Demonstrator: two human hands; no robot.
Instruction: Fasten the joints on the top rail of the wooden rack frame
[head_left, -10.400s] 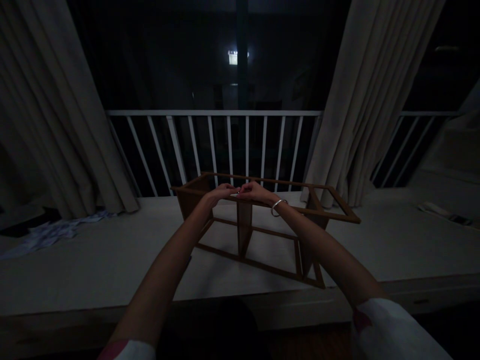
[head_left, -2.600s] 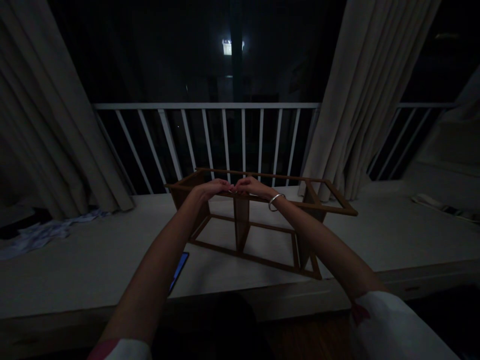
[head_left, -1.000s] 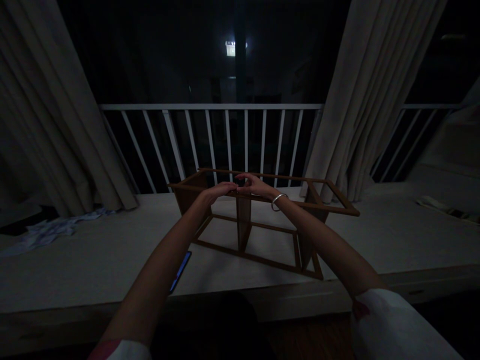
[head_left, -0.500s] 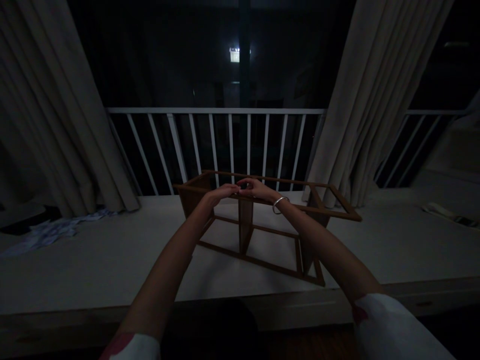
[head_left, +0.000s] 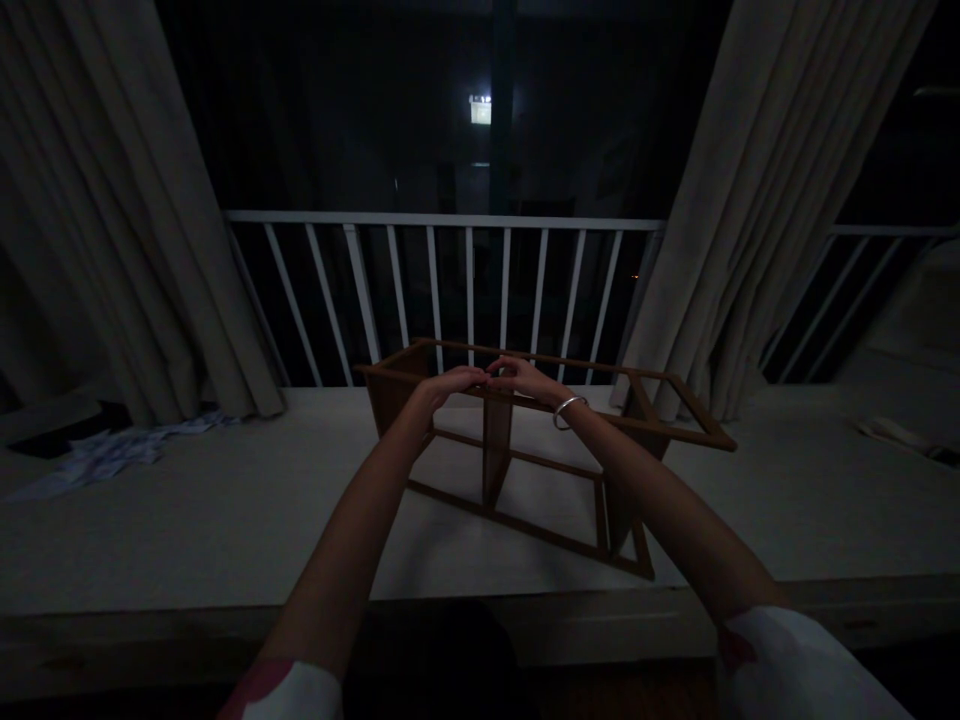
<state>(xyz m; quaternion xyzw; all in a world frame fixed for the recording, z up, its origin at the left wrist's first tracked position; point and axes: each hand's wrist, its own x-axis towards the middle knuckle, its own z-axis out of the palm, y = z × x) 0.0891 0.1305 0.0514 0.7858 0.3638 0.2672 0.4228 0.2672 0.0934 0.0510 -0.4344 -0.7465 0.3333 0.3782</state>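
Note:
A brown wooden shelf rack (head_left: 496, 455) lies on its side on the white window ledge (head_left: 300, 520). Both hands meet over its upper near rail, close to the end of the middle shelf board. My left hand (head_left: 459, 381) rests along that rail with the fingers held together, the tips touching the right hand's. My right hand (head_left: 527, 379), with a silver bangle (head_left: 570, 411) at the wrist, curls its thumb and forefinger into a pinch there. Whatever lies between the fingertips is too small and dark to make out.
Behind the rack, a white railing (head_left: 450, 219) crosses the dark window. Beige curtains hang at the left (head_left: 202, 300) and right (head_left: 697, 250). Crumpled patterned cloth or paper (head_left: 112, 450) lies on the ledge at far left. The ledge's front edge drops towards me.
The view has shifted slightly, so the scene sits a little further right. Both hands stay together at the same spot on the rack, with only small finger movement.

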